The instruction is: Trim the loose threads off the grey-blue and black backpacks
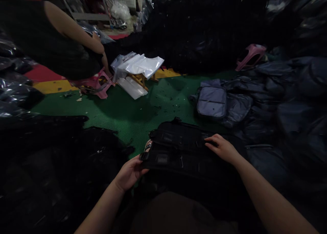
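Note:
A black bag (176, 159) with straps, buckles and a small clear window lies across my lap. At its left edge, beside a buckle, my left hand (130, 172) is closed, the thumb on top and the fingers underneath. My right hand (222, 148) reaches over the bag's right half, thumb and fingertips pinched at the dark fabric or a strap there. Low light hides exactly which part those fingertips hold. Part of a sandalled foot (148, 146) shows past the bag's left side.
Black bags (51, 165) are heaped at left. Dark blue-grey backpacks (211, 102) pile up at right on the green floor (163, 94). Clear plastic bags (138, 65) rest on a small wooden stool. A person (74, 46) sits on a pink stool (100, 85); another pink stool (251, 55) stands behind.

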Demonstrator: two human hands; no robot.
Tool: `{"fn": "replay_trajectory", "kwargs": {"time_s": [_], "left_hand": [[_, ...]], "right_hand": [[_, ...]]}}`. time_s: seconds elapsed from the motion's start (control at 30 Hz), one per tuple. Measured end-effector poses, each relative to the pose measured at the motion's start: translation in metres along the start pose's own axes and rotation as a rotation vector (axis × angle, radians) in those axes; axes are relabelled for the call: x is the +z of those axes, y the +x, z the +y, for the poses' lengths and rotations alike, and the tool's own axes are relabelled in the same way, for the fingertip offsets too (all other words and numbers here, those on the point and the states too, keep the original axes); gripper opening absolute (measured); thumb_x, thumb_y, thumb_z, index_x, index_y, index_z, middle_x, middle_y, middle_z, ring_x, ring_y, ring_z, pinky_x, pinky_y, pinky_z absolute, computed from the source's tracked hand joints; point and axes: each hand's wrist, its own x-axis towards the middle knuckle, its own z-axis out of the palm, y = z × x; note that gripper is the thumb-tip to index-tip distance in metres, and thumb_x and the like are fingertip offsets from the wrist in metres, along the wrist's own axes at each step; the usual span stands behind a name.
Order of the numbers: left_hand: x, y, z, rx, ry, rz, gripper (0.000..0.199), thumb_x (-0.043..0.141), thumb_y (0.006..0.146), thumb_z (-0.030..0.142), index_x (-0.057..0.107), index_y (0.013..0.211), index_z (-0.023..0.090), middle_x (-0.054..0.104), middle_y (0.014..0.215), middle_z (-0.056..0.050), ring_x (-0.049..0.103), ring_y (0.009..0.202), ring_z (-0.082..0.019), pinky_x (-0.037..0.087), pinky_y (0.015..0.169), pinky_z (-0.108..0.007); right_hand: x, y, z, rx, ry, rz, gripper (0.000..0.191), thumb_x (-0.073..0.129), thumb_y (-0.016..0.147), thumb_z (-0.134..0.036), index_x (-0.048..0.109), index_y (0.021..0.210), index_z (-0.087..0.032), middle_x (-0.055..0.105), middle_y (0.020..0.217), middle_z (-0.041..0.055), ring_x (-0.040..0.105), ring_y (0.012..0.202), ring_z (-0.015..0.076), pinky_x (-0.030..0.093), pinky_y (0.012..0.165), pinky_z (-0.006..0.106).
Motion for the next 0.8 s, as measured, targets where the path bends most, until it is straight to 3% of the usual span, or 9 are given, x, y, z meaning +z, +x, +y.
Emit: {"fn": "replay_trajectory", "kwargs": {"time_s": [0.2,0.37,0.6,0.8], "left_hand": [[0.007,-0.003,0.011,0.065,0.189,0.051,0.033,0.059,0.067,0.010,0.064,0.099,0.016,0.063,0.073,0.000,0.056,0.062,-0.011,0.049,0.059,-0.024],[0.011,-0.005,0.020,0.103,0.329,0.070,0.031,0.060,0.070,0.018,0.064,0.100,0.017,0.067,0.087,-0.003,0.060,0.075,-0.016,0.047,0.067,-0.026],[0.018,-0.007,0.024,0.180,0.466,0.078,0.036,0.057,0.070,0.017,0.061,0.105,0.019,0.068,0.092,-0.004,0.061,0.077,-0.017,0.046,0.069,-0.028],[0.014,0.001,0.022,0.228,0.523,0.083,0.037,0.062,0.070,0.023,0.059,0.107,0.018,0.066,0.104,-0.008,0.062,0.086,-0.020,0.047,0.073,-0.030]], "right_hand": [[0.003,-0.003,0.003,0.026,0.014,0.003,0.031,0.052,0.083,-0.048,0.063,0.106,-0.030,0.057,0.099,0.0033,0.060,0.076,0.0168,0.050,0.069,0.031],[0.005,-0.005,0.006,0.034,0.029,0.001,0.032,0.052,0.083,-0.049,0.062,0.106,-0.029,0.056,0.098,0.0036,0.059,0.077,0.0167,0.050,0.070,0.032],[0.006,-0.007,0.004,0.042,0.053,0.018,0.034,0.051,0.083,-0.050,0.062,0.107,-0.028,0.056,0.096,0.0041,0.059,0.077,0.0173,0.050,0.067,0.031],[0.005,-0.008,0.003,0.042,0.067,0.037,0.034,0.052,0.083,-0.050,0.063,0.106,-0.027,0.057,0.097,0.0047,0.059,0.079,0.0176,0.050,0.067,0.031]]}}
